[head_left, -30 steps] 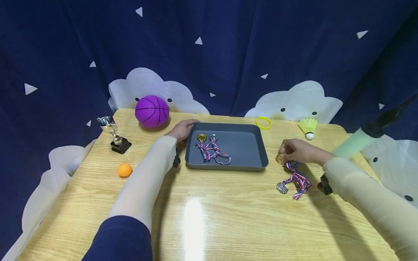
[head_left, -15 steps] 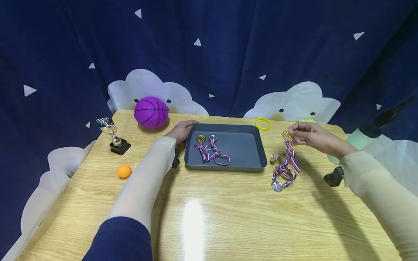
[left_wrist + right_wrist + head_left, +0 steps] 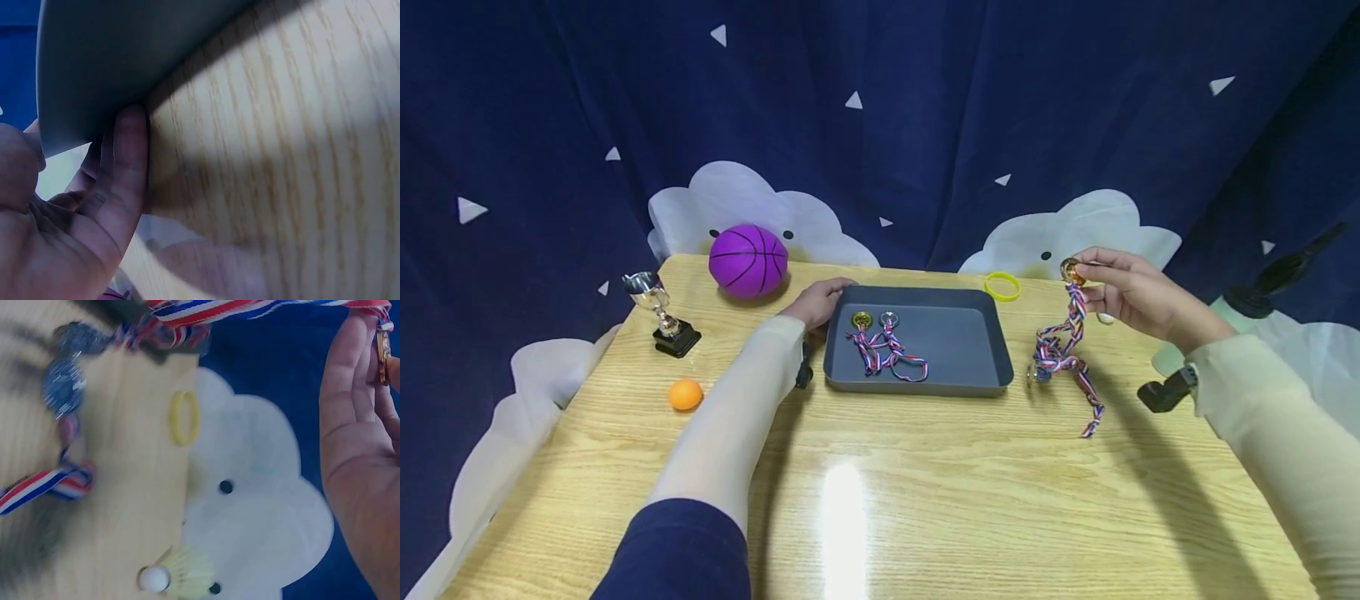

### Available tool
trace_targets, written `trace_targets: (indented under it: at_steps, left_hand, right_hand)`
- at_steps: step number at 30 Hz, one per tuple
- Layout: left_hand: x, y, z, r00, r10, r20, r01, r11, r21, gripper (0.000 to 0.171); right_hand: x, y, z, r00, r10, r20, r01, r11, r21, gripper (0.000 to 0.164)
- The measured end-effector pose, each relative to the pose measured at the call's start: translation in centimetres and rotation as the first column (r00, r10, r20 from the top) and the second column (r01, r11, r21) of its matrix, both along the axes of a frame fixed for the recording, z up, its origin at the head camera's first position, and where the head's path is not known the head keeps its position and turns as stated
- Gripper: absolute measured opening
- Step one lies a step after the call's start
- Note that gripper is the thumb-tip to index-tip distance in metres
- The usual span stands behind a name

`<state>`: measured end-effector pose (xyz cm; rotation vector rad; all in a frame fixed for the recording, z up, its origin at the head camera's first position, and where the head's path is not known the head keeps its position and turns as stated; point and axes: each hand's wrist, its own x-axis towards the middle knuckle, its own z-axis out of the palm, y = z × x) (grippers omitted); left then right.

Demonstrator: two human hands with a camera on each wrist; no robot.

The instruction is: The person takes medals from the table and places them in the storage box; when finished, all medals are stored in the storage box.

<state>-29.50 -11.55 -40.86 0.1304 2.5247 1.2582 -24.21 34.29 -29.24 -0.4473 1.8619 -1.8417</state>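
My right hand (image 3: 1123, 292) pinches a gold medal (image 3: 1071, 271) by its disc above the table's right side. From it hangs a red, white and blue ribbon (image 3: 1075, 310), tangled with other ribbons. Lower down in the tangle dangle silvery medals (image 3: 64, 387), blurred in the right wrist view. My left hand (image 3: 816, 304) grips the far left corner of a dark grey tray (image 3: 917, 388), thumb and fingers (image 3: 130, 137) on either side of its wall. Inside the tray lie a gold medal (image 3: 861, 319) and a silver medal (image 3: 889, 318) with striped ribbons.
A purple basketball (image 3: 748, 261), a trophy cup (image 3: 674, 333) and an orange ball (image 3: 685, 394) stand left on the wooden table (image 3: 970, 500). Behind the tray's right end lies a yellow wristband (image 3: 1002, 286). The shuttlecock (image 3: 181, 575) is mostly hidden by my right hand in the head view.
My right hand has lifted the gold medal up and away from the table, drawing the tangled ribbons and other medals up with it. The left hand stays at the tray.
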Motion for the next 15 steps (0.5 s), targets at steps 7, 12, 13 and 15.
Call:
trace_targets:
  at_steps: [7, 12, 13, 15]
  left_hand:
    - [-0.3, 0.1, 0.4, 1.0, 0.0, -0.021, 0.0, 1.0, -0.005, 0.045]
    - [-0.2, 0.1, 0.6, 1.0, -0.004, -0.02, 0.004, 1.0, -0.009, 0.045]
    - [-0.3, 0.1, 0.5, 1.0, -0.003, -0.02, 0.003, 1.0, -0.014, 0.045]
    - [-0.3, 0.0, 0.3, 1.0, -0.007, -0.029, 0.006, 1.0, -0.026, 0.045]
  right_hand:
    - [0.7, -0.9, -0.7, 0.987, 0.128, 0.099, -0.161, 0.703, 0.693, 0.022]
    - [1.2, -0.3, -0.3, 0.961, 0.137, 0.241, -0.267, 0.688, 0.675, 0.024]
    - [1.2, -0.1, 0.1, 0.965, 0.138, 0.225, -0.253, 0.728, 0.638, 0.022]
    - [1.1, 0.4, 0.9, 0.973, 0.162, 0.165, -0.225, 0.826, 0.517, 0.02]
